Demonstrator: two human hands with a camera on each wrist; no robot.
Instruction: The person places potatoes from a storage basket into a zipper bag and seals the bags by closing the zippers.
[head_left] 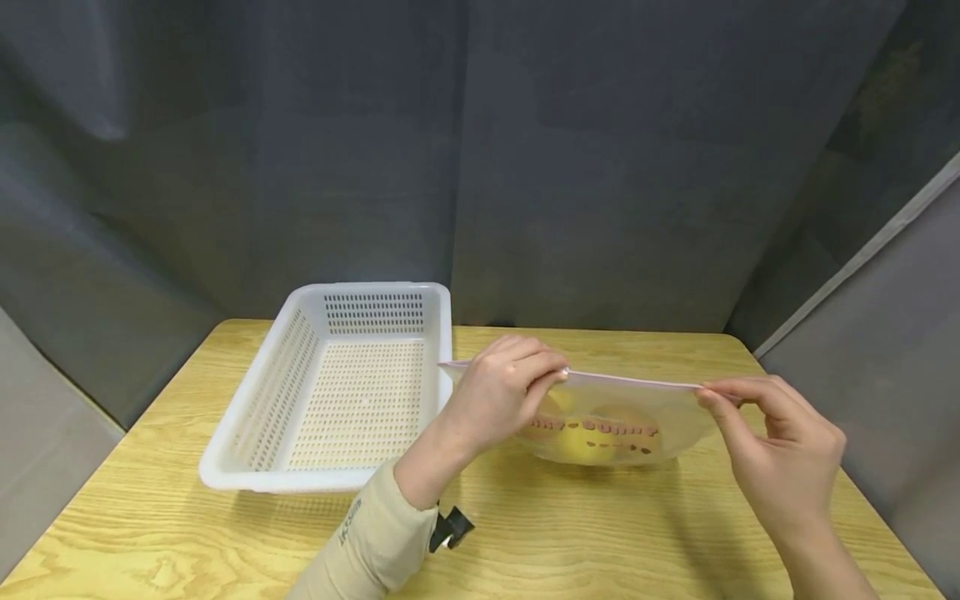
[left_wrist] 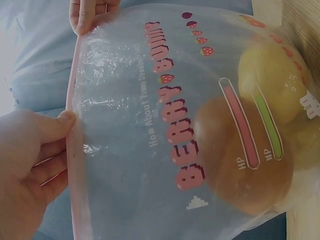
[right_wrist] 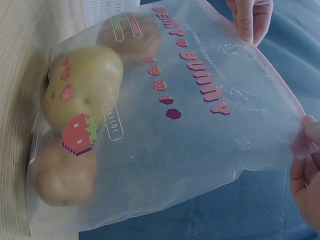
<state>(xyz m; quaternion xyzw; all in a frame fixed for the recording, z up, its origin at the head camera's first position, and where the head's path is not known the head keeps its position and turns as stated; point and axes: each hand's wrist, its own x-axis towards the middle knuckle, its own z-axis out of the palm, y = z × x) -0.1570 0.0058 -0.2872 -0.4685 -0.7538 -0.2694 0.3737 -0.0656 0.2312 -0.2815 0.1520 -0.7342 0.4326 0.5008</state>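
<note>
A translucent zip bag with a pink zip edge and "Berry Bunny" print stands on the table, its top edge stretched between both hands. Inside, at the bottom, lie a yellow potato and brownish round ones that look like potatoes. My left hand pinches the pink zip edge left of its middle, thumb on the near side. Toward the right end of the same edge, my right hand pinches it between thumb and fingers. The zip looks pressed flat along the top; whether it is fully sealed cannot be told.
A white perforated plastic basket stands left of the bag, close to my left hand, with nothing visible in it. Beneath is a wooden table. Dark curtains surround the back and sides. A small black piece shows beside my left sleeve.
</note>
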